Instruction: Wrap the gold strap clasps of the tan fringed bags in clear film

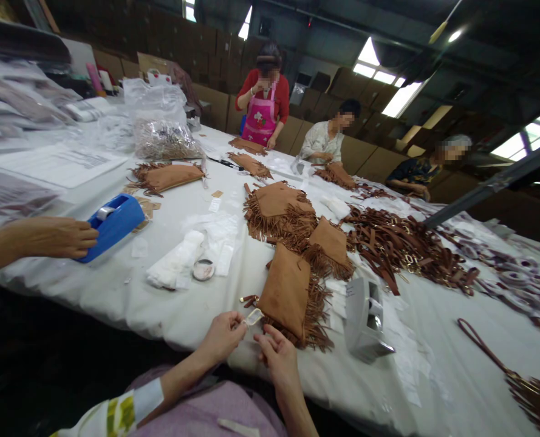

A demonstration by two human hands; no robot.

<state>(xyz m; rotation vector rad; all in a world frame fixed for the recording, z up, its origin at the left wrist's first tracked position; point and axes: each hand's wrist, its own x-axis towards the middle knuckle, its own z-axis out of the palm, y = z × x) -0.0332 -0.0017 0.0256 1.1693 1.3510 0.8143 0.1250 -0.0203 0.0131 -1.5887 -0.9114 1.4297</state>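
Note:
My left hand is closed, its thumb and fingertips pinching a small clear plastic piece with a pale yellowish edge. Beside it, my right hand has its thumb and forefinger a little apart, and I see nothing between them. Just beyond both hands lies a brown fringed suede bag, with a small zip pull at its near left corner. A grey tape dispenser stands to the right of that bag. More fringed bags are piled behind it.
At left, another person's hand touches a blue tape dispenser. White wrapping and a small round object lie between. Brown straps are heaped at right, a wrist strap nearer. Several people work across the table.

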